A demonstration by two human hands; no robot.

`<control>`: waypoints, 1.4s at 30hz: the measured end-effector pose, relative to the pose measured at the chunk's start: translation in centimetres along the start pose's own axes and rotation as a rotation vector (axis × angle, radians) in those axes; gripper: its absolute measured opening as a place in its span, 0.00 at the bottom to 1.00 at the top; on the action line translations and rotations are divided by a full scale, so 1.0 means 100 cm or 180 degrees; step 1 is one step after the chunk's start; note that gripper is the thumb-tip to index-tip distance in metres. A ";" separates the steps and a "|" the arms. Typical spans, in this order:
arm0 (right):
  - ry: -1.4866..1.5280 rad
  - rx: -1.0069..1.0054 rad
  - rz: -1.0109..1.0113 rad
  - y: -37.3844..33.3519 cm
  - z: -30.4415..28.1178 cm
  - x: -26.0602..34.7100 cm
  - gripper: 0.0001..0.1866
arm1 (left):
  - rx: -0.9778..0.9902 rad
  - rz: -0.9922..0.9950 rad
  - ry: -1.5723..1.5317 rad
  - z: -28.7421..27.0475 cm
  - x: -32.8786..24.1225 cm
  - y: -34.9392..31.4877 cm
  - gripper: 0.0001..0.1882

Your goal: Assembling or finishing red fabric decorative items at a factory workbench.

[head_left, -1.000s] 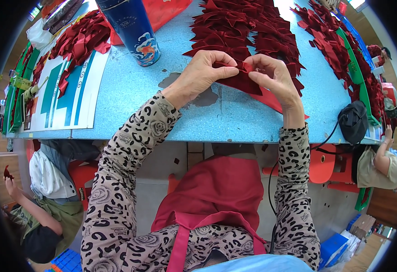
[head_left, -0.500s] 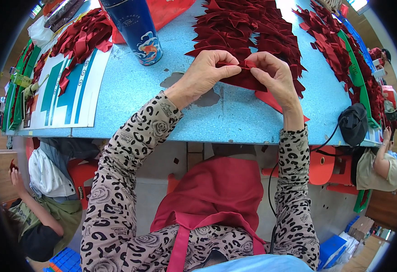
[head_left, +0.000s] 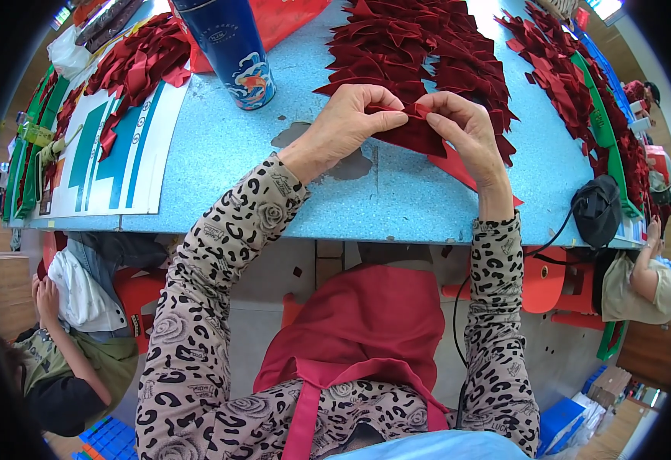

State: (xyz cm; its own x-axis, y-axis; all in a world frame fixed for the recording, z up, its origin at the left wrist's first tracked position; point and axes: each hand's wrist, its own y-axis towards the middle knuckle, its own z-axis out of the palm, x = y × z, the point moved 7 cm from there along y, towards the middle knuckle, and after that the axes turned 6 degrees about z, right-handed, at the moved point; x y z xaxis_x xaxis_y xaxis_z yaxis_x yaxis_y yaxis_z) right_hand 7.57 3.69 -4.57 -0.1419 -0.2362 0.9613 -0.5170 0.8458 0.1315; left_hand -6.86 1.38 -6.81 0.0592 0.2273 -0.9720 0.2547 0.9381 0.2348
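Observation:
Over the blue speckled table (head_left: 335, 211), both my hands pinch one dark red piece of cloth (head_left: 410, 140) between thumbs and forefingers. My left hand (head_left: 343, 126) is closed on its left upper edge. My right hand (head_left: 469, 130) grips the right part, where a brighter red fold shows at the fingertips. Beneath my right hand a flat bright red piece (head_left: 455, 165) lies on the table, partly covered. Just beyond my hands, overlapping dark red cloth pieces (head_left: 381, 46) lie in thick rows.
A blue tumbler (head_left: 228, 46) stands left of my hands, by a red bag (head_left: 285, 19). Red cloth strips (head_left: 144, 57) lie on a printed board (head_left: 163, 146) at left. Green trays (head_left: 600, 123) and a black cap (head_left: 596, 208) are at right. People sit on both sides.
My right fingertips have shifted slightly along the cloth, showing more of the brighter fold. My left hand stays put. At far left, another person's hands have come together by their lap.

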 end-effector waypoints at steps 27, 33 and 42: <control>0.0331 -0.0245 0.0065 0.006 -0.009 -0.008 0.08 | -0.0333 0.0372 0.0393 -0.007 -0.008 0.002 0.04; 0.0183 -0.0044 0.0004 0.005 -0.008 -0.001 0.10 | -0.0247 0.0381 0.0329 -0.004 -0.011 0.002 0.05; 0.0004 0.0068 -0.0085 0.003 -0.008 -0.004 0.06 | -0.0118 0.0319 0.0276 -0.001 -0.009 0.002 0.05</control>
State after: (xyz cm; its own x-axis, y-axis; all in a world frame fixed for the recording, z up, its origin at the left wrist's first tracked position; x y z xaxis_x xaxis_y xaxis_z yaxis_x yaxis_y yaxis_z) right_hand 8.13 4.39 -4.71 -0.1268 -0.2580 0.9578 -0.5384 0.8289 0.1520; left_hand -6.94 1.33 -5.87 -0.0014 0.3407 -0.9402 0.2158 0.9181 0.3323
